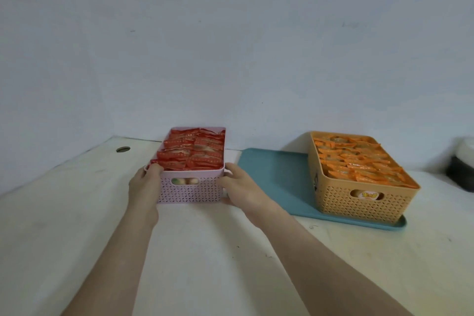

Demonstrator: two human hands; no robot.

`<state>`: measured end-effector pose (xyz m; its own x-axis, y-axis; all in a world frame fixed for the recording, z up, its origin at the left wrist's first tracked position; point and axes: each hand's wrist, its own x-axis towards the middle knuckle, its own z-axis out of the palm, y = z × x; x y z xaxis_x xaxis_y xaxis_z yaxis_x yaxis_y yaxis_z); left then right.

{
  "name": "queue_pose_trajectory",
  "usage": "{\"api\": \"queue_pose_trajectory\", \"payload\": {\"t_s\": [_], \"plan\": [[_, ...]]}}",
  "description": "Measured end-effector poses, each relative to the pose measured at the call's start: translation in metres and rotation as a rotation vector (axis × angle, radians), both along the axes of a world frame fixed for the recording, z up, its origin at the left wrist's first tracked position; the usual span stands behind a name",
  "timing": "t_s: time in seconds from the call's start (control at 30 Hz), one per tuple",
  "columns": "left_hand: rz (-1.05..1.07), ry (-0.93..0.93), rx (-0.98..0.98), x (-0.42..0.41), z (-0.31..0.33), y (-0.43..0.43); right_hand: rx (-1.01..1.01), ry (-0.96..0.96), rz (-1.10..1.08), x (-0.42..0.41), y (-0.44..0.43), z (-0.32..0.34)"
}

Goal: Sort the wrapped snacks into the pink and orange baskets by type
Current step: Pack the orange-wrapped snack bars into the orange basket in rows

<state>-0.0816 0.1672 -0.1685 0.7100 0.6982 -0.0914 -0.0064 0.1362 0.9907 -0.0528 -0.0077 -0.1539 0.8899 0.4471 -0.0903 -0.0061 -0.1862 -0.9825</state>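
pink basket sits between left hand and right hand, both gripping its sides.

A dark thing with a white top at the far right is cut off by the edge and too blurry to name. The left hand and right hand hide the near corners of the pink basket. Both arms run off the bottom.
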Motion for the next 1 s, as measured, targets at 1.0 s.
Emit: {"api": "queue_pose_trajectory", "payload": {"t_s": [1.0], "plan": [[-0.394, -0.064, 0.192, 0.046, -0.026, -0.131, -0.471, -0.695, -0.747, -0.012, -0.186, 0.018]]}}
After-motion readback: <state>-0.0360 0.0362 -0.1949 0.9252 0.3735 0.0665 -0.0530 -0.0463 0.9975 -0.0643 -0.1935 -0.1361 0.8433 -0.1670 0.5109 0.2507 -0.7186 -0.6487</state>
